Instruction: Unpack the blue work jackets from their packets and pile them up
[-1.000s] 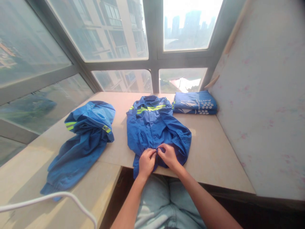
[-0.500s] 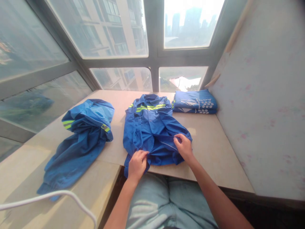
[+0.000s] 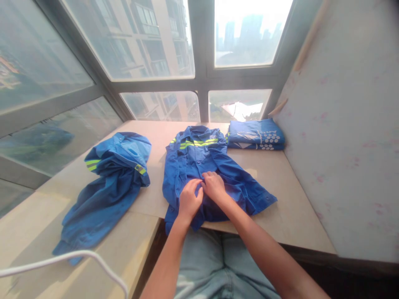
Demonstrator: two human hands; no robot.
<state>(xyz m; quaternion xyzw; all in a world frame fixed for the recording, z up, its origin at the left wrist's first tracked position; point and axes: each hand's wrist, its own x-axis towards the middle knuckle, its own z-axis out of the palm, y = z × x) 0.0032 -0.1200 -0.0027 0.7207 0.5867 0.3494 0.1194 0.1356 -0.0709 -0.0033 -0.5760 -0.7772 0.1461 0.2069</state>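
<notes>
A blue work shirt (image 3: 199,158) with yellow reflective stripes lies front up on the wooden table (image 3: 280,195), collar toward the window. Its right sleeve is spread out toward the table's front right. My left hand (image 3: 189,200) and my right hand (image 3: 213,185) meet at the middle of the shirt's button line, fingers curled and pinching the fabric there. Both forearms reach in from the bottom of the view over my light jeans.
A second crumpled blue shirt (image 3: 109,182) lies to the left, partly over the table's step. A folded blue stack (image 3: 254,135) sits at the back right by the papered wall (image 3: 343,124). A white cable (image 3: 68,259) curves at the lower left. Windows stand behind.
My hands were apart at the hem and right side half a second ago; they have come together higher on the button line. The right sleeve now lies spread outward.
</notes>
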